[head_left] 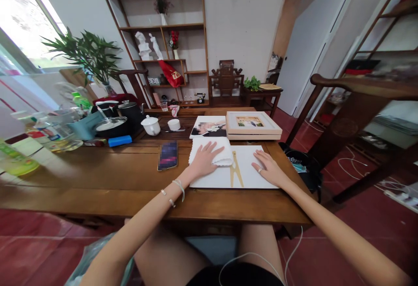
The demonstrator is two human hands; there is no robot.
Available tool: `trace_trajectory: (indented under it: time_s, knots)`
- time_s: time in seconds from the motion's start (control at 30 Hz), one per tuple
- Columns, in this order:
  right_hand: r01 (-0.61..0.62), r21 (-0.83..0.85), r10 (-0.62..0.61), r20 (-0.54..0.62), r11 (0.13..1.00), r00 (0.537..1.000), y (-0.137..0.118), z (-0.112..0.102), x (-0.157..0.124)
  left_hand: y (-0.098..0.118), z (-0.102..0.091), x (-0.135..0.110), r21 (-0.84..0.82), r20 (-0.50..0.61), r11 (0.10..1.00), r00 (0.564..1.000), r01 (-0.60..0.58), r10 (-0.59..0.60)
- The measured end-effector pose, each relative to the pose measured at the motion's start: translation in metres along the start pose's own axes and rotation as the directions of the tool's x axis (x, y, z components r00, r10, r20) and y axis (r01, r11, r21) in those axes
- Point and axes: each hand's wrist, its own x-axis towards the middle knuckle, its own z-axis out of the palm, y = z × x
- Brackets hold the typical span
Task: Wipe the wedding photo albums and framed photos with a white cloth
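My left hand (205, 159) lies flat, fingers spread, on a folded white cloth (211, 150) that rests on the left half of a white board (228, 177) with a gold stand piece (235, 172) on it. My right hand (268, 167) lies flat and open on the right part of the same board. The board sits on the wooden table (98, 177) in front of me. Just behind it stand a boxed photo frame (253, 125) and a printed photo (209, 127).
A phone (168, 155) lies left of the cloth. Further left are a blue bar (119, 140), a white teapot (151, 126), a cup (173, 124), a black pot (112, 127), bottles and a plant (88, 55). A wooden chair (359, 116) stands right; shelves line the back wall.
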Motion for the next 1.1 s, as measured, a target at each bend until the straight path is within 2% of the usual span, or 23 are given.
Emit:
trace_trajectory:
  time_s: [0.1, 0.2, 0.3, 0.5, 0.6, 0.7, 0.83, 0.97, 1.03, 1.1]
  knots:
    - [0.005, 0.001, -0.005, 0.000, 1.000, 1.000, 0.001, 0.000, 0.000, -0.005, 0.004, 0.011, 0.006, -0.037, 1.000, 0.999, 0.028, -0.028]
    - [0.005, -0.001, -0.005, 0.001, 1.000, 1.000, 0.001, 0.000, 0.000, -0.001, 0.004, 0.002, 0.012, -0.041, 1.000, 0.999, 0.017, -0.017]
    - [0.001, 0.003, -0.001, -0.001, 1.000, 1.000, 0.000, 0.001, 0.000, 0.013, 0.000, -0.025, 0.019, 0.000, 1.000, 1.000, -0.003, 0.003]
    - [-0.001, 0.019, 0.001, -0.005, 1.000, 1.000, -0.001, 0.001, 0.000, 0.052, -0.009, -0.097, -0.010, 0.063, 0.999, 0.997, -0.038, 0.038]
    - [0.010, 0.014, -0.010, -0.010, 1.000, 1.000, 0.000, 0.002, 0.000, 0.061, -0.013, -0.110, -0.017, 0.098, 0.999, 0.994, -0.036, 0.037]
    - [0.015, 0.008, -0.015, -0.010, 1.000, 1.000, 0.001, 0.002, 0.000, 0.052, -0.017, -0.095, -0.018, 0.129, 1.000, 0.991, -0.021, 0.023]
    - [0.014, 0.014, -0.014, -0.012, 1.000, 1.000, 0.002, 0.002, 0.000, 0.027, -0.015, -0.045, -0.037, 0.144, 0.999, 0.990, 0.002, 0.003]
    - [0.025, 0.023, -0.025, -0.004, 0.999, 1.000, 0.002, 0.001, 0.000, 0.008, -0.006, 0.006, -0.045, 0.085, 0.999, 0.996, 0.020, -0.016]
    - [0.024, 0.028, -0.024, -0.003, 0.999, 1.000, 0.003, 0.001, 0.000, 0.005, -0.001, 0.021, -0.031, 0.041, 0.998, 0.998, 0.050, -0.049]
    - [0.022, 0.033, -0.022, -0.005, 0.999, 1.000, 0.003, 0.001, 0.000, 0.006, 0.004, 0.026, -0.012, 0.011, 0.998, 0.998, 0.067, -0.067]
